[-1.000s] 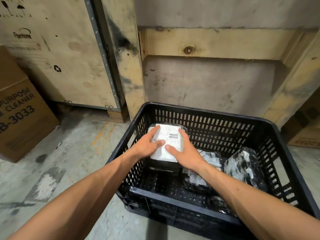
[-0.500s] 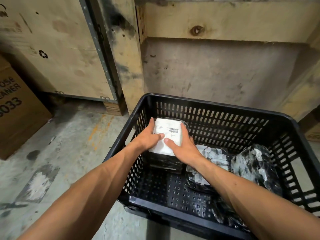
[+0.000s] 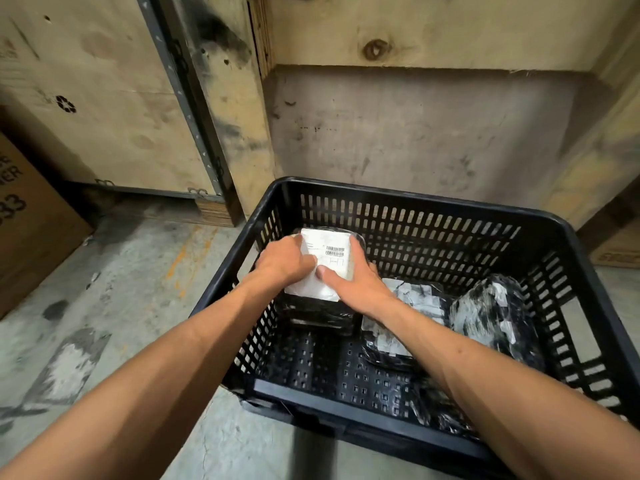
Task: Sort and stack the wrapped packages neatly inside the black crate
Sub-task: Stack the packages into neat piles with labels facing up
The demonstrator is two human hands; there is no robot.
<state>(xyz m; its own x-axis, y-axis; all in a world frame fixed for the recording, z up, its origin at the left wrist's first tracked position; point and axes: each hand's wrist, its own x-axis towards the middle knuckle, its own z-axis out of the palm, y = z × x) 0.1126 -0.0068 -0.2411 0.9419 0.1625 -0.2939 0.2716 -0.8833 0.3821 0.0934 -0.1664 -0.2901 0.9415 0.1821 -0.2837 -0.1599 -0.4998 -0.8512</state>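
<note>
A black slotted crate [image 3: 408, 199] stands on the concrete floor before me. In its far left corner sits a black-wrapped package with a white barcode label [image 3: 330, 252], topping a short stack. My left hand [image 3: 284, 261] grips its left edge and my right hand [image 3: 349, 282] grips its right edge, thumbs on the label. A second wrapped package [image 3: 415, 299] lies flat in the crate's middle, partly under my right forearm. A third, bulkier wrapped package [image 3: 491, 313] leans at the right. Another dark wrapped bundle [image 3: 433, 407] lies near the front wall, mostly hidden.
Plywood shipping crates [image 3: 104, 98] and a grey wall [image 3: 415, 126] rise right behind the crate. A cardboard carton [image 3: 31, 216] stands at the left on the stained floor [image 3: 131, 289]. Another carton [image 3: 616, 251] peeks in at the right edge.
The view has tilted down and closer. Both hands stay on the labelled package, which has settled slightly lower into the far left corner.
</note>
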